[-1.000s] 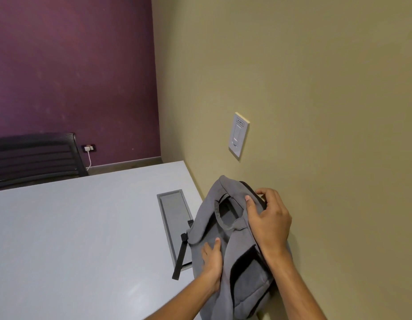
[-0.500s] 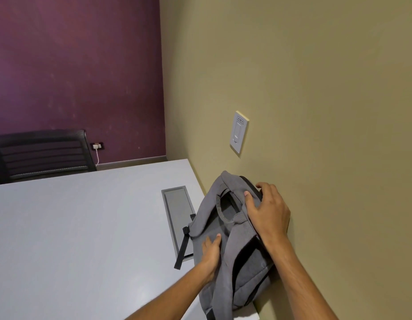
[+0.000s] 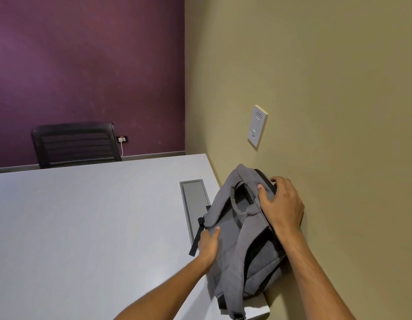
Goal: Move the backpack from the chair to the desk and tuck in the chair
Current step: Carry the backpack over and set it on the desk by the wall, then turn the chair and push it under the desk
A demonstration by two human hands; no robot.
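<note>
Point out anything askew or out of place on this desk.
The grey fabric backpack leans crookedly against the olive wall; its lower corner and a strap overhang the white desk's near edge. A black strap trails beside the grey cable hatch. Both hands rest on the backpack.

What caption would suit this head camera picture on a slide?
Both hands settle a grey backpack on the white desk against the beige wall.
</note>
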